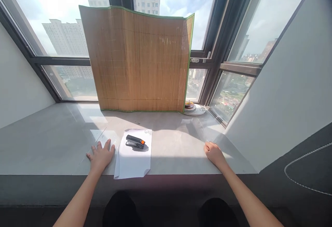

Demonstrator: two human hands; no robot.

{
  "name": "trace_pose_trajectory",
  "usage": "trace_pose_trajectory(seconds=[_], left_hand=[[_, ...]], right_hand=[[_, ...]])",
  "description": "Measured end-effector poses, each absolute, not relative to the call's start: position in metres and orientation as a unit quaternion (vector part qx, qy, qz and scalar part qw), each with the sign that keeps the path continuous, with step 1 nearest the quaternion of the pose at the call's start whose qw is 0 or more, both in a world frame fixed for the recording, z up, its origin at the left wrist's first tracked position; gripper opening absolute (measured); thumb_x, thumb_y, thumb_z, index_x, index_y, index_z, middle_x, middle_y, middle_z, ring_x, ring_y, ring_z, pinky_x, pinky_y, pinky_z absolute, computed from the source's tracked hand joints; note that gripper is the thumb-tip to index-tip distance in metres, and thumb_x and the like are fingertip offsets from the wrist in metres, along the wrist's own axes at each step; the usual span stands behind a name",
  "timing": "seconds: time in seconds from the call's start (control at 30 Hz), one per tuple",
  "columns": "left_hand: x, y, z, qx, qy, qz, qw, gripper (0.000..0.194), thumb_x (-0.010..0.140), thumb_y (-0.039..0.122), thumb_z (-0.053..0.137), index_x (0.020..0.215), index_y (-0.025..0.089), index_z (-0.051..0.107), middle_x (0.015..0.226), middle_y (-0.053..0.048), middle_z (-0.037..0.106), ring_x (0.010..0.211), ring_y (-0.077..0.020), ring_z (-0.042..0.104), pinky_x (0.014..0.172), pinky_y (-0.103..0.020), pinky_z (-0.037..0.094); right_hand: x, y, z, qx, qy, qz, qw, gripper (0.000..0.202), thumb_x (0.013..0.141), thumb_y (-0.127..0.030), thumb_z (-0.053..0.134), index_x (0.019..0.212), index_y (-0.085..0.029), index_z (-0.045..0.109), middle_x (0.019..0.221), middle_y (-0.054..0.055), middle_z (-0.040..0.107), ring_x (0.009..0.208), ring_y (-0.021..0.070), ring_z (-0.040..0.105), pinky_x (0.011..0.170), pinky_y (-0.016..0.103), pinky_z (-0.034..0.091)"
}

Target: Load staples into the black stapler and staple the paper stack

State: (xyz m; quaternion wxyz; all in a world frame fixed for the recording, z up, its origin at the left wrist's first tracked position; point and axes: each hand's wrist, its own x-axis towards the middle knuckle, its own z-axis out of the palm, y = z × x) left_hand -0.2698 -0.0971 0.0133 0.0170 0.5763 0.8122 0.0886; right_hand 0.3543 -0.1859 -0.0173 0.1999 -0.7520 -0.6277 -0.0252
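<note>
My left hand (101, 155) lies flat on the pale window sill (168, 164), fingers spread, with nothing in it. Just to its right rest a few white paper sheets (133, 164), their lower edge reaching slightly past the sill's front edge and one corner curled. A black stapler (135, 142) with an orange part at one end lies on top of the paper; neither hand touches it. Farther right, my right hand (214, 152) rests on the sill as a closed fist, and I see nothing held in it.
A bamboo mat (142, 61) with green edging stands against the window at the back. Beside its lower right corner sits a stack of plates (190, 108). A white wall (285, 92) closes off the right side, and a pale cord (293, 161) hangs at far right.
</note>
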Motion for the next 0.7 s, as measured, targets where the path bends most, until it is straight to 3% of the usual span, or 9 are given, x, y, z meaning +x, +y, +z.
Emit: trace_pose_trajectory(seconds=[0.7], left_hand=[[-0.2696, -0.0931, 0.0227, 0.570, 0.816, 0.086, 0.033, 0.072, 0.099, 0.060, 0.038, 0.163, 0.028, 0.048, 0.173, -0.025, 0.032, 0.157, -0.0543, 0.028, 0.120, -0.078, 0.020]], right_hand=[[0.3610, -0.1870, -0.0243, -0.747, -0.632, -0.032, 0.205, 0.028, 0.097, -0.016, 0.051, 0.070, -0.021, 0.049, 0.078, 0.003, 0.058, 0.082, 0.0200, 0.055, 0.074, 0.029, 0.032]])
